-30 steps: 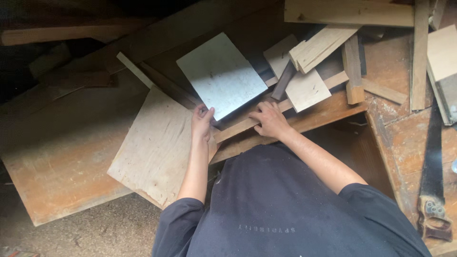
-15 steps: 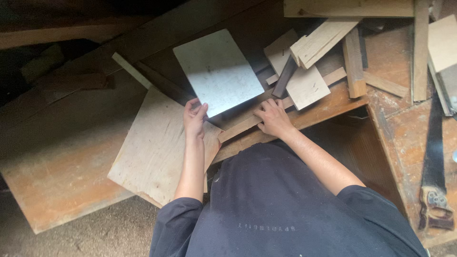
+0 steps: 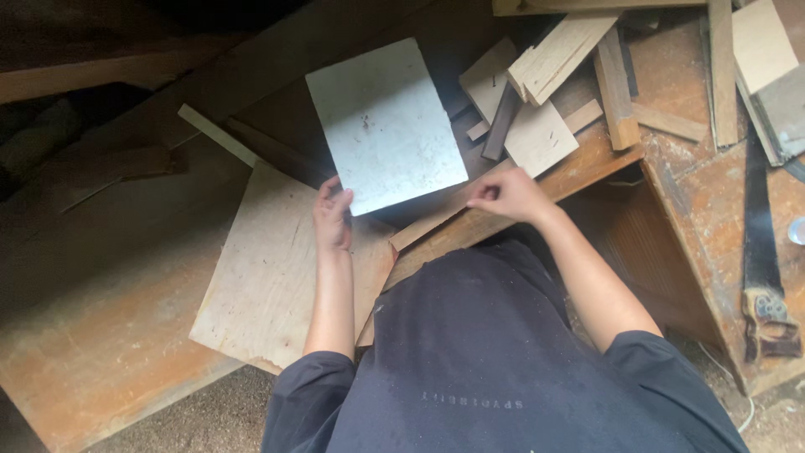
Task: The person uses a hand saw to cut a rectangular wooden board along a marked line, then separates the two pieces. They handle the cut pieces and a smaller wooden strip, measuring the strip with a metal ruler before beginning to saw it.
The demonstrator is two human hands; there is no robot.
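The white board (image 3: 386, 126) is gripped at its near left corner by the left hand (image 3: 332, 220). To its right, a wood strip (image 3: 436, 220) is pinched by the closed right hand (image 3: 506, 195).

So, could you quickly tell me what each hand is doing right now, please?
Left hand: fingers closed on the lower left corner of the pale board, holding it.
Right hand: fingers curled, resting on a wooden strip; a grip cannot be told.

The left hand (image 3: 332, 220) has slid up to grip the pale board's (image 3: 384, 126) lower corner, while the right hand (image 3: 506, 195) has shifted right along the slat (image 3: 436, 220).
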